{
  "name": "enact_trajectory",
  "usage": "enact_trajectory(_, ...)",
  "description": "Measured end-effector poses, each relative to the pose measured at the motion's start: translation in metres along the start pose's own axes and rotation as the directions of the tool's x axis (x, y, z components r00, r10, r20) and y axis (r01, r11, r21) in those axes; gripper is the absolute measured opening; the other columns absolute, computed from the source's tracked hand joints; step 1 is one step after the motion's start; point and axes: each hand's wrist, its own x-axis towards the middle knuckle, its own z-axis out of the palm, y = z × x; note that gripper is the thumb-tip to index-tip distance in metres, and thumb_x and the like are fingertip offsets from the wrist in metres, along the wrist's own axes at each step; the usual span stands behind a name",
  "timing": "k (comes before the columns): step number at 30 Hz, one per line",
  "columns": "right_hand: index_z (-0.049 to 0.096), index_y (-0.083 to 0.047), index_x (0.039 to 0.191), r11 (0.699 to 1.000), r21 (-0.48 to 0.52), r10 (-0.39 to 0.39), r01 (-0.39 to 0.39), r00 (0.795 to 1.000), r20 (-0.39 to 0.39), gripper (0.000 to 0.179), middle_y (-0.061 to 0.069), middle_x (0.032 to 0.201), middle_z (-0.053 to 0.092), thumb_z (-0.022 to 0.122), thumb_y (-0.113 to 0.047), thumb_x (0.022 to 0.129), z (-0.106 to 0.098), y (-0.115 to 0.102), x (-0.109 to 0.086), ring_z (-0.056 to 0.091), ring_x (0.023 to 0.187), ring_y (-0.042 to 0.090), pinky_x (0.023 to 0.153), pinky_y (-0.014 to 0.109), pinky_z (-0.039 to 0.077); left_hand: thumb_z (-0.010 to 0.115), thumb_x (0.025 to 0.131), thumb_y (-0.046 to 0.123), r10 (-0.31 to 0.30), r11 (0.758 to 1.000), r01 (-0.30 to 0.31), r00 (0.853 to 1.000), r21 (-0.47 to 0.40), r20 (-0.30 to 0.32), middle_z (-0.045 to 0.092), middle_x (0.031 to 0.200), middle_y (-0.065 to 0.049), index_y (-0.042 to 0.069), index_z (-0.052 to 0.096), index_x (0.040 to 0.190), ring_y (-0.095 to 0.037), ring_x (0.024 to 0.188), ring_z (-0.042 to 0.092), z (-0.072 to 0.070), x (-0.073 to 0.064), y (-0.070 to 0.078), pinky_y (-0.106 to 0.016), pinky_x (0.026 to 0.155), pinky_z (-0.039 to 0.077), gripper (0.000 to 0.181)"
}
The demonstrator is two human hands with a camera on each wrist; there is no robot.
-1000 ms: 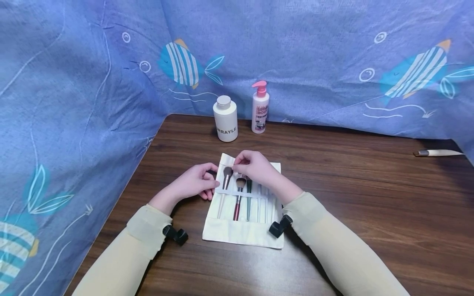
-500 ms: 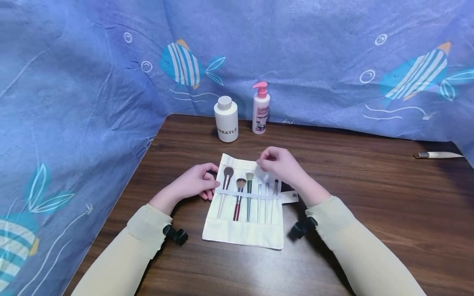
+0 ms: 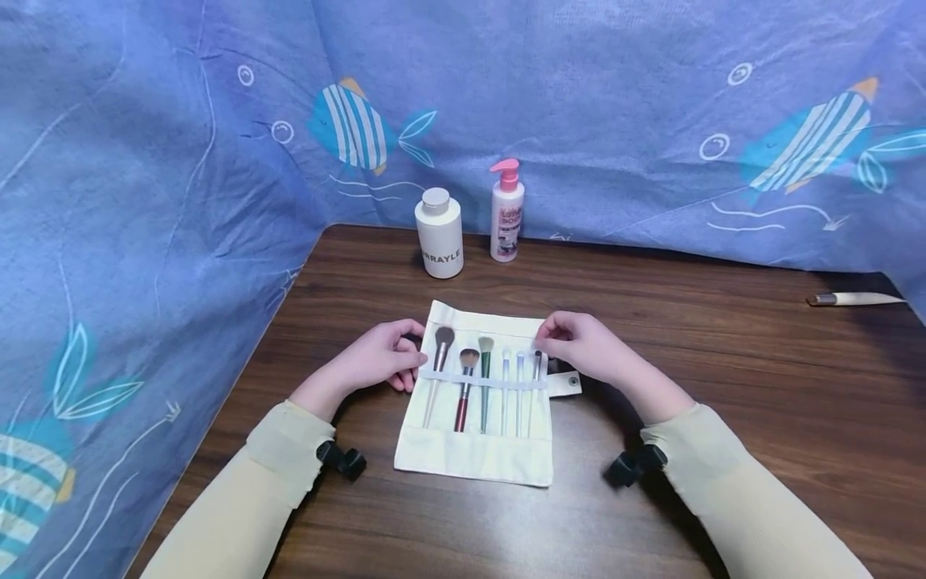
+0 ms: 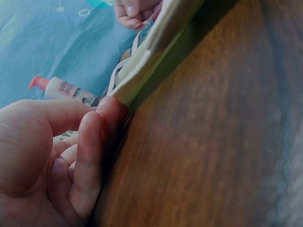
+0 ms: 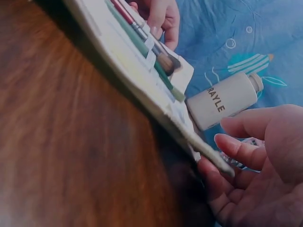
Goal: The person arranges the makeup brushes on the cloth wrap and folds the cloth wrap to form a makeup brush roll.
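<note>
A white cloth makeup brush roll (image 3: 473, 460) lies unrolled on the table, with several makeup brushes standing in its slots under a pale elastic band. Among them are a large dark brush (image 3: 443, 338), a red-handled brush (image 3: 461, 410) and a green brush (image 3: 485, 394). My left hand (image 3: 376, 358) pinches the roll's left edge between thumb and finger. At the upper right edge is my right hand (image 3: 586, 346); in the right wrist view its fingers touch the cloth edge (image 5: 208, 156) from beneath, with the thumb apart above.
A white bottle (image 3: 440, 237) and a pink-topped pump bottle (image 3: 507, 213) stand behind the roll. A strap with a snap (image 3: 566, 383) sticks out on its right. One pale-handled brush (image 3: 857, 299) lies far right. A blue fish-patterned curtain (image 3: 615, 121) hangs behind the table.
My right hand has moved from the large dark brush rightward across the top to the upper right edge, uncovering the brushes and the strap. The left hand has stayed in place.
</note>
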Motion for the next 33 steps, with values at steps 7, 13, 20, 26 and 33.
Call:
enact_trajectory(7,0.067,-0.012,0.092,0.998,-0.052,-0.024,0.026,0.999,0.031,0.010,-0.001,0.080,0.063,0.071,-0.020,0.096,-0.002,0.008,-0.021,0.057,0.075,0.014,0.067,0.027,0.048,0.066,0.099,0.013,-0.004,1.000,0.004,1.000,0.007,0.007,0.070,0.076,-0.011,0.004,0.049,0.136,-0.023,0.062,0.070,0.001,0.002,0.000,-0.034,0.057,0.060,0.042)
enact_trajectory(13,0.063,-0.012,0.090,0.999,-0.041,0.001,0.004,0.993,0.119,0.015,-0.003,0.074,0.060,0.072,-0.023,0.095,-0.001,0.010,-0.037,0.057,0.064,0.015,0.057,0.028,0.049,0.066,0.100,0.013,-0.008,1.000,0.008,1.000,0.011,0.000,0.069,0.076,-0.011,0.003,0.049,0.136,-0.023,0.061,0.069,0.000,0.001,0.000,-0.033,0.056,0.060,0.041)
enact_trajectory(20,0.063,-0.011,0.083,0.997,-0.031,0.075,-0.070,0.977,0.201,0.026,0.001,0.062,0.060,0.074,-0.031,0.094,-0.004,0.005,-0.044,0.057,0.050,0.017,0.046,0.033,0.051,0.064,0.099,0.010,0.018,1.000,-0.018,1.000,-0.011,0.007,0.068,0.074,-0.010,0.001,0.050,0.134,-0.021,0.060,0.069,0.001,-0.001,-0.003,-0.032,0.055,0.059,0.039)
enact_trajectory(26,0.062,-0.008,0.079,0.997,0.003,0.075,-0.079,0.956,0.283,0.030,0.004,0.060,0.064,0.075,-0.031,0.094,-0.008,0.004,-0.045,0.060,0.047,0.018,0.045,0.033,0.052,0.064,0.099,0.010,0.027,1.000,-0.027,1.000,-0.007,0.009,0.068,0.074,-0.009,0.002,0.050,0.133,-0.021,0.060,0.069,0.000,-0.001,-0.001,-0.031,0.055,0.059,0.038)
enact_trajectory(33,0.064,-0.003,0.085,0.992,0.096,0.053,-0.086,0.950,0.308,0.023,0.007,0.063,0.067,0.071,-0.023,0.096,-0.009,0.013,-0.042,0.063,0.049,0.020,0.046,0.031,0.053,0.064,0.099,0.010,0.017,1.000,-0.017,1.000,-0.016,0.015,0.069,0.075,-0.011,0.001,0.049,0.134,-0.022,0.060,0.069,-0.001,-0.001,-0.001,-0.032,0.055,0.059,0.039)
